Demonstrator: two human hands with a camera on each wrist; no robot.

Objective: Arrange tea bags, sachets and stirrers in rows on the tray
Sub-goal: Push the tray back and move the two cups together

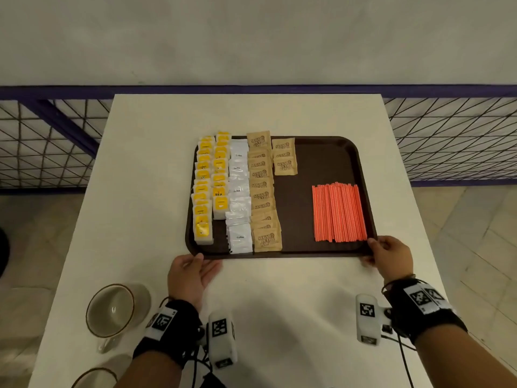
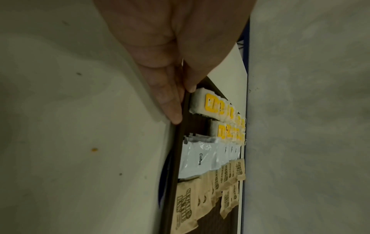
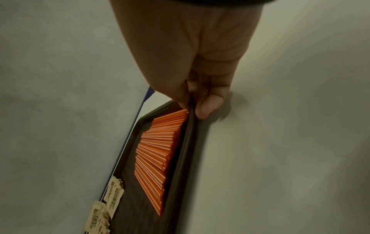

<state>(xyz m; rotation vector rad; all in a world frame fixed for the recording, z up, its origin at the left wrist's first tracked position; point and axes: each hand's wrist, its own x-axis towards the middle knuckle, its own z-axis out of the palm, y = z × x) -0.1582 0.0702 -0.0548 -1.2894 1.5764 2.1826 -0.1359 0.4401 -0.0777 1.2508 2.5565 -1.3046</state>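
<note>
I see both hands on the dark brown rectangular plastic tray [image 1: 321, 169], near edge. L hand [image 1: 188, 277]: thumb over the rim, fingers [image 2: 170, 101] straight along it, loose hold, just below the yellow-tagged tea bags [image 1: 203, 191]. R hand [image 1: 391, 257] pinches the rim corner, thumb touching the orange stirrers [image 1: 338, 212]. Between the grips: white coffee sachets [image 1: 239, 197], brown sugar sachets [image 1: 263, 191], all in rows.

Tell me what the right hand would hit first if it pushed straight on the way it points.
Probably the orange stirrers: the right hand grips the tray at its near right corner, thumb over the rim, right beside the nearest stirrer ends. Contact there is hard to judge.
</note>
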